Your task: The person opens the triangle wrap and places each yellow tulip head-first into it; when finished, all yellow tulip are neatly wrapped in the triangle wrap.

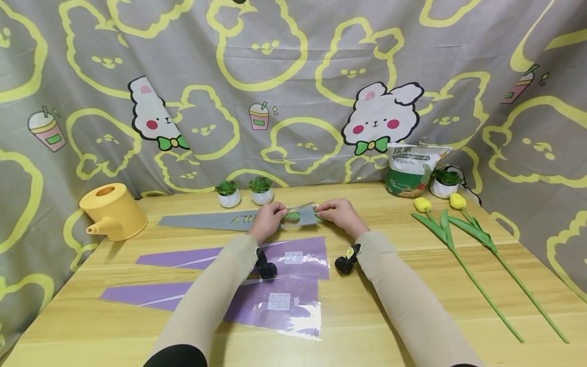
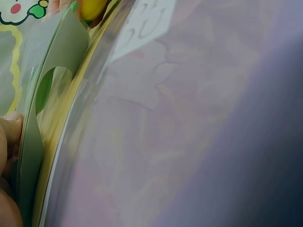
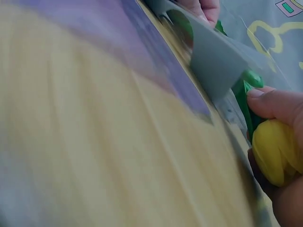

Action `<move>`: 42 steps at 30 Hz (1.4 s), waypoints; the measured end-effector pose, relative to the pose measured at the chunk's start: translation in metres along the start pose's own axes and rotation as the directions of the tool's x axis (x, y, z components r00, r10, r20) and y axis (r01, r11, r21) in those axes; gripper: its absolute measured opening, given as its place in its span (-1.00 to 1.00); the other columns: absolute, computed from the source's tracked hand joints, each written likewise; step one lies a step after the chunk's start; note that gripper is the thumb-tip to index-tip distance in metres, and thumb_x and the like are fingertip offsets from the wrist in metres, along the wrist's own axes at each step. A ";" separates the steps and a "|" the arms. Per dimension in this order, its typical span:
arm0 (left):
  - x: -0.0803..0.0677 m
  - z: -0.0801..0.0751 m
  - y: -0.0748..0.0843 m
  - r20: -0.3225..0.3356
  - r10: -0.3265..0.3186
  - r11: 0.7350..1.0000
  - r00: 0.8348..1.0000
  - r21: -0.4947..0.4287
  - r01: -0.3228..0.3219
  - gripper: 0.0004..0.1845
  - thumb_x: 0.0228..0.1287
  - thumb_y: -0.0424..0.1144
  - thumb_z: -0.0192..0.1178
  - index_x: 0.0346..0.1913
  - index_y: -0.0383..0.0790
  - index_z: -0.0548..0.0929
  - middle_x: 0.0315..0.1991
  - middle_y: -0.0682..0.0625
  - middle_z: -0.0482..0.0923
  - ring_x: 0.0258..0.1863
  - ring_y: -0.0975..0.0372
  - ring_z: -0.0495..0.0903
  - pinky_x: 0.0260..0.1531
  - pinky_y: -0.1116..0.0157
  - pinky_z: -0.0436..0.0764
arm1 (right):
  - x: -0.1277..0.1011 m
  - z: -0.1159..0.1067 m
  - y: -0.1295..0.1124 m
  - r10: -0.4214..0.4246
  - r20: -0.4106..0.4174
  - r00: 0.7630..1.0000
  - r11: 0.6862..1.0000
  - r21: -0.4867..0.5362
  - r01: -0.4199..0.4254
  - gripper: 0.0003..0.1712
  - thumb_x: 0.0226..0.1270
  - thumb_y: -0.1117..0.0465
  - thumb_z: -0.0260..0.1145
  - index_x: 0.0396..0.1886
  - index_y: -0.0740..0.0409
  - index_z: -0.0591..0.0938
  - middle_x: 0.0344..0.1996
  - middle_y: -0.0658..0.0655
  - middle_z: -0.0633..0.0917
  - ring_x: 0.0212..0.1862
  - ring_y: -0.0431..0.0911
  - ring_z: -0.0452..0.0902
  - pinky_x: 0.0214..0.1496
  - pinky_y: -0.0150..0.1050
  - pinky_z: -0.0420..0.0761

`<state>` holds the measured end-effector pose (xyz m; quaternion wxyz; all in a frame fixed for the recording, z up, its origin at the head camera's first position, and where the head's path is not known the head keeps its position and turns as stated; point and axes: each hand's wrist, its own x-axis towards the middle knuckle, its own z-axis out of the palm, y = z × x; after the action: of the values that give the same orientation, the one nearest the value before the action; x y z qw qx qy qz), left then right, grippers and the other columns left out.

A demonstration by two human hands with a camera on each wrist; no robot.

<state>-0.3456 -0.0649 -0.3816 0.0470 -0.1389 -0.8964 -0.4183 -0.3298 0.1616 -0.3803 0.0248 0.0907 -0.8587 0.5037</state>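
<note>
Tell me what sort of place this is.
Probably a small flower-wrapping workspace: two purple tapered sleeves lie flat on a wooden table, two loose yellow tulips lie there too, and a cartoon-print cloth hangs behind.

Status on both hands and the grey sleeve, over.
Left hand pinching grey sleeve. Right hand gripping yellow tulip. Green showing through sleeve's cutout. No obstruction seen.

Plain beige cloth covers both forearms — the left sleeve and right sleeve match — ending at a bare left hand and bare right hand. Each wrist carries a small, rounded black camera, the left camera and the right camera, which bears a yellow mark. A black patch with a curved edge crosses the left sleeve low in the head view.
</note>
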 end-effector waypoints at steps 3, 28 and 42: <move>0.001 0.000 0.001 -0.002 0.001 1.000 1.000 0.000 -0.001 -0.85 0.32 -0.26 0.09 -0.28 -0.25 0.63 -0.33 -0.06 0.60 -0.37 0.19 0.47 -0.25 0.24 0.45 | 0.001 0.006 -0.001 0.000 -0.020 1.000 1.000 0.009 0.000 -0.78 0.09 0.31 0.37 -0.23 0.27 0.70 -0.10 0.22 0.66 0.03 0.05 0.50 0.10 -0.16 0.41; -0.002 0.003 0.004 -0.031 0.001 1.000 1.000 0.006 -0.001 -0.85 0.33 -0.24 0.09 -0.30 -0.24 0.61 -0.34 -0.06 0.59 -0.38 0.18 0.44 -0.28 0.26 0.42 | 0.004 0.028 -0.010 0.004 -0.046 0.999 0.999 0.044 -0.002 -0.80 0.02 0.52 0.16 -0.35 0.41 0.66 -0.11 0.31 0.63 -0.18 0.02 0.48 -0.28 -0.40 0.42; -0.004 0.001 -0.002 -0.023 -0.033 0.996 0.999 -0.082 0.031 -0.84 0.33 -0.24 0.08 -0.31 -0.25 0.61 -0.33 -0.05 0.58 -0.37 0.19 0.43 -0.31 0.29 0.40 | -0.002 0.001 0.003 0.051 0.066 0.996 0.992 0.115 -0.058 -0.57 0.13 0.13 0.38 0.01 0.18 0.62 0.01 0.15 0.62 -0.23 -0.20 0.48 -0.25 -0.37 0.47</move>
<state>-0.3427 -0.0659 -0.3848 0.0455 -0.1211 -0.8801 -0.4569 -0.3287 0.1624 -0.3839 -0.0216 0.0843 -0.8304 0.5503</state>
